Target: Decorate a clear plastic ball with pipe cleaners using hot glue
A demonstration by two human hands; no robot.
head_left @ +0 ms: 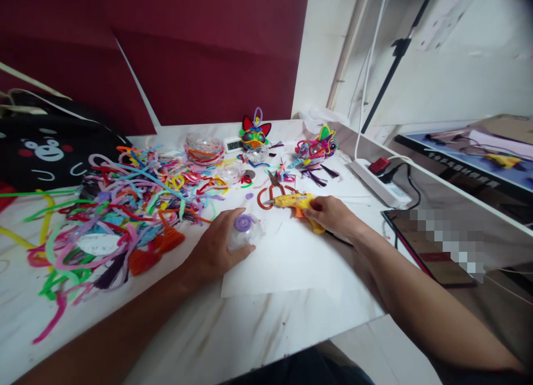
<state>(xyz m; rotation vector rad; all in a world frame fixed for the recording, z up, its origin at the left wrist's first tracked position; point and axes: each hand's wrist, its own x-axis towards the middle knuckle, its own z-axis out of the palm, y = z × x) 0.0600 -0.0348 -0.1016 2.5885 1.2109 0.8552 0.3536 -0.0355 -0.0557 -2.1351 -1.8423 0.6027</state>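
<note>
My left hand (217, 242) is closed around a clear plastic ball (239, 242), thumb and fingers on its sides. On the ball sits a purple coiled disc (244, 223). My right hand (333, 214) grips a yellow hot glue gun (293, 200) with an orange trigger, its nozzle pointing left. The gun lies over the handles of orange scissors (262, 199), whose blades point away from me. A small purple piece (249, 196) rests just beyond the ball. White paper (283, 271) lies beneath the ball.
Tangled pipe cleaners (137, 207) cover the left side. Behind are a bowl of clear pieces (204, 146), a decorated animal-like figure (255, 136), another colourful figure (316, 149) and a small digital clock (233, 145). On the right are a power strip (381, 182) and a dark tablet (428, 246).
</note>
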